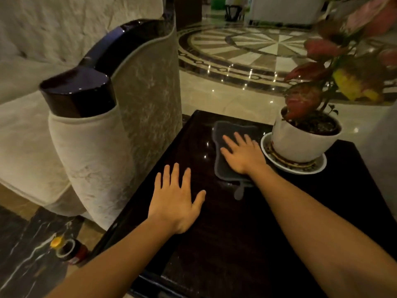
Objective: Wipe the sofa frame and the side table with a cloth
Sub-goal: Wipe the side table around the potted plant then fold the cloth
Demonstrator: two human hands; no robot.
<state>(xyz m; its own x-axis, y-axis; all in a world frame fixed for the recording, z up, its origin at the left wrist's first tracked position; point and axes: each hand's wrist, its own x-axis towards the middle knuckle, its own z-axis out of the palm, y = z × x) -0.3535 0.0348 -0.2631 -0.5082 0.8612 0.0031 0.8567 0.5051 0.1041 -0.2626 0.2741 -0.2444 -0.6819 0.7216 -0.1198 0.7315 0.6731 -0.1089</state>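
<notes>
A dark glossy side table (pixel 225 244) fills the lower middle of the head view. On its far part lies a grey cloth (pixel 223 134), spread flat. My right hand (pixel 242 154) presses flat on the cloth with its fingers spread. My left hand (pixel 178 201) rests palm down on the bare tabletop, nearer and to the left, holding nothing. To the left stands the sofa with its dark polished wooden frame (pixel 81 91) capping a pale upholstered armrest (pixel 94 160).
A potted plant with red leaves in a white pot (pixel 300 143) stands on a saucer (pixel 277 163) at the table's far right, touching the cloth's edge. A bottle with a yellow cap (pixel 68 250) lies on the floor at lower left. Polished marble floor (pixel 214 91) stretches beyond.
</notes>
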